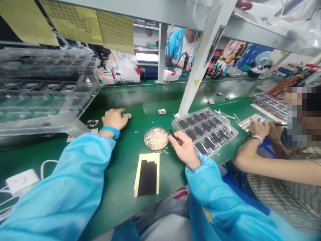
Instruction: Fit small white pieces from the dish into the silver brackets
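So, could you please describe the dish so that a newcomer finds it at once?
On the green table, look between the left hand and the right hand. The dish lies there, just beyond the yellow sheet. Unlike that sheet and the nearby clear tray, it is round and full of small pale pieces.

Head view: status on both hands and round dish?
Left hand at small part. Right hand gripping dark slim tool beside round dish. Dish holds pale bits; more lie loose nearby.

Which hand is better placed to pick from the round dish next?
Likely the right hand: it holds a dark tool beside the dish; the left hand is farther off, at a small part.
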Demonstrator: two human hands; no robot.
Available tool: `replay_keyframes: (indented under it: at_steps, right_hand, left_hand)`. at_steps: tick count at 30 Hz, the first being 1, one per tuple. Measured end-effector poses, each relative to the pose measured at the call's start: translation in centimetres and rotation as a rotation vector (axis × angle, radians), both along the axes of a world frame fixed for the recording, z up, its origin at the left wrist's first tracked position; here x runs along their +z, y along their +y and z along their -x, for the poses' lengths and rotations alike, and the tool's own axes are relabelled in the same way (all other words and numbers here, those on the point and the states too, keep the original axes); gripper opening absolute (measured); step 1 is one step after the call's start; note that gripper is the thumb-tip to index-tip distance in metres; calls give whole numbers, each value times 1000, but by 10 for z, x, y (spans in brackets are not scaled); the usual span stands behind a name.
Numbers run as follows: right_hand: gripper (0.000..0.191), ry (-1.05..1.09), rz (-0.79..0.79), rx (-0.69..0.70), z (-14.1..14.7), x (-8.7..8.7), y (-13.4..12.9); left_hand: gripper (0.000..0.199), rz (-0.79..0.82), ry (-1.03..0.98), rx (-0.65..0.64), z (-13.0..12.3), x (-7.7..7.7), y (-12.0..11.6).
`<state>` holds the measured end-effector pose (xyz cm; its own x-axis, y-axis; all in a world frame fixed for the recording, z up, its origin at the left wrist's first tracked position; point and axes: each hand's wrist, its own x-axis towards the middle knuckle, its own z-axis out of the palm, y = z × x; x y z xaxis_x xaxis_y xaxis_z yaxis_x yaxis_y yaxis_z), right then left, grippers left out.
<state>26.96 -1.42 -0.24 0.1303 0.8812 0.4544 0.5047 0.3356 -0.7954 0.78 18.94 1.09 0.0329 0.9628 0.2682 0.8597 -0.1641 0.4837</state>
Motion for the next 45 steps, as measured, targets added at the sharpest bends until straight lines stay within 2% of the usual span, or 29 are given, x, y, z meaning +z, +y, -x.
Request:
replay_keyframes:
  at_steps: [2, 6, 9, 12, 15, 17, 18, 19, 21, 23, 25, 28, 31, 36, 41, 45]
  right_hand:
    - [23, 6, 8, 18, -2, -1, -11]
    - [24, -86, -9, -34, -7, -6, -23]
    - [34, -94, 39, -102, -8, -11, -25]
    - [32, 43, 150, -85, -9, -17, -23]
    - [30, 258, 235, 5, -11, -22, -23]
    - [29, 308, 270, 84, -11, -22, -24]
    - [28, 300, 284, 121, -10, -22, -25]
    - [26, 283, 291, 154, -8, -20, -26]
    - [23, 267, 296, 211, -1, -17, -28]
    - [21, 307, 294, 253, 11, -14, -29]
    - [20, 384, 301, 260, 27, -14, -28]
    - [22, 450, 303, 220, 49, -19, -25]
    - [20, 387, 290, 201, 59, -24, -21]
    - [19, 345, 294, 194, 58, -26, -20]
    - [17, 300, 296, 193, 57, -22, -21]
    - [20, 392, 263, 212, 57, -18, -25]
  left_hand:
    - [52, -30, 50, -67, -27, 0, 15]
    - [56, 63, -24, -368, -94, -9, 25]
    - [51, 105, -117, -424, -130, -15, 29]
    - [50, 158, -257, -435, -138, -14, 27]
    - [52, 238, -428, -432, -120, -5, 8]
    - [52, 360, -571, -464, -96, 5, -19]
    - [51, 453, -650, -493, -81, 10, -35]
    - [50, 635, -799, -532, -66, 15, -53]
    - [47, 915, -972, -512, -37, 21, -90]
    - [40, 1014, -973, -472, -12, 22, -122]
    - [32, 971, -884, -459, 4, 17, -144]
    - [30, 867, -721, -504, 14, 6, -160]
    - [29, 759, -624, -562, 16, -4, -163]
    - [26, 613, -444, -638, 17, -12, -167]
    - [31, 541, -366, -652, 16, -13, -172]
    - [35, 512, -338, -660, 16, -14, -172]
